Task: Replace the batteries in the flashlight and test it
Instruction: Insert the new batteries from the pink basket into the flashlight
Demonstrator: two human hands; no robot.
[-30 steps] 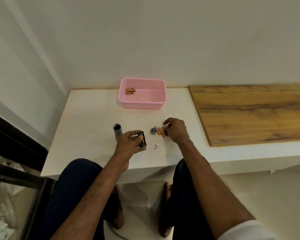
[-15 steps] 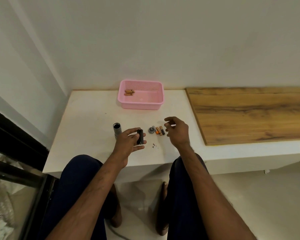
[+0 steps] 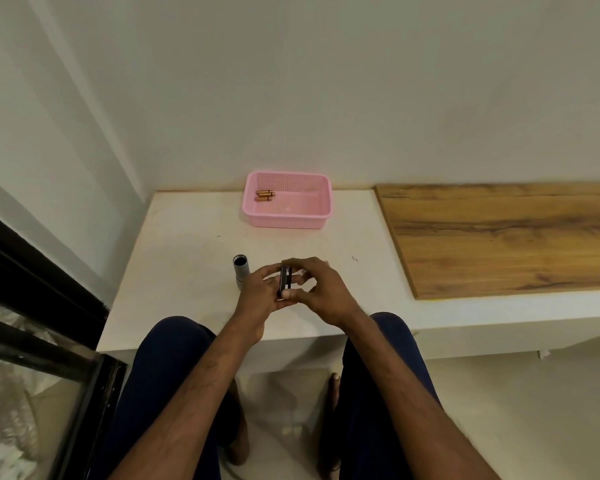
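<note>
Head view, battery holder upright, pinched between left hand and right hand

Soft, even and rather dim indoor light gives the wall a greenish-grey cast, with no hard shadows or glare and only faint shade under the front edge of the white table toward 6 o'clock. The wide lens bows and tilts straight lines near the borders, most at 9 and 3 o'clock. The glass pane at 8 o'clock looks pale and smeared, and the small battery holder at centre is softly blurred.
</note>
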